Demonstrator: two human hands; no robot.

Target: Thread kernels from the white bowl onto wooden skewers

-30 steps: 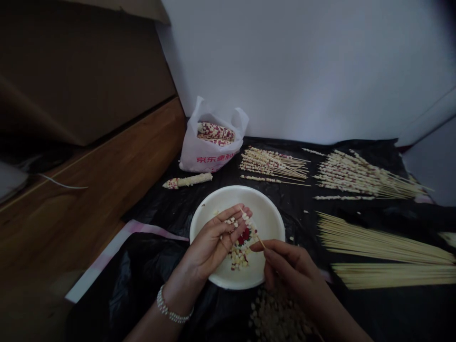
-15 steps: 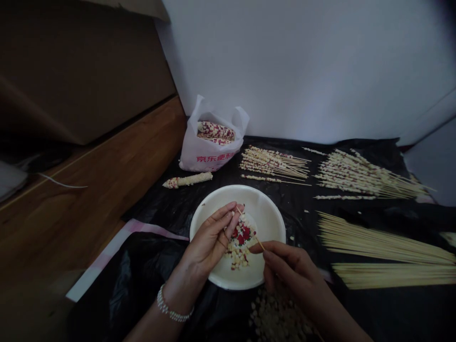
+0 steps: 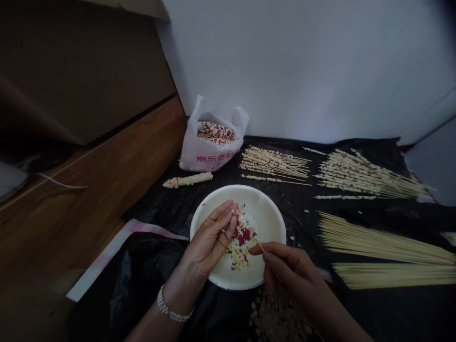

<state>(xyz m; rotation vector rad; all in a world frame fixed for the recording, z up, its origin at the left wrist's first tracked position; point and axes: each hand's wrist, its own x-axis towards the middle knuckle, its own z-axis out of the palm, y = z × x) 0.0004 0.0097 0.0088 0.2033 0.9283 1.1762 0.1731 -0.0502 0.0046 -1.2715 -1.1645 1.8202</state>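
Observation:
Over a white bowl (image 3: 273,228) with loose corn kernels (image 3: 238,256) and a red flower print in its bottom, both my hands are at work. My left hand (image 3: 210,237), a beaded bracelet on its wrist, has thumb and fingertips pinched on a pale corn kernel (image 3: 233,211) by the skewer's tip. Closed on the thin bamboo skewer (image 3: 260,245) is my right hand (image 3: 290,266), at the bowl's right rim. Kernels seem to sit along the skewer between the hands, hard to tell from those behind.
Behind the bowl stand a plastic bag (image 3: 213,154) of speckled corn cobs and a mostly stripped cob (image 3: 192,179). Skewers threaded with kernels (image 3: 274,161) and another such pile (image 3: 356,173) lie right. Bare skewers (image 3: 384,242) are nearer. Loose kernels (image 3: 274,313) lie below my right hand.
My left fingertips have shifted slightly left, with the skewer's tip beside them. My right hand keeps its hold on the skewer, almost unmoved.

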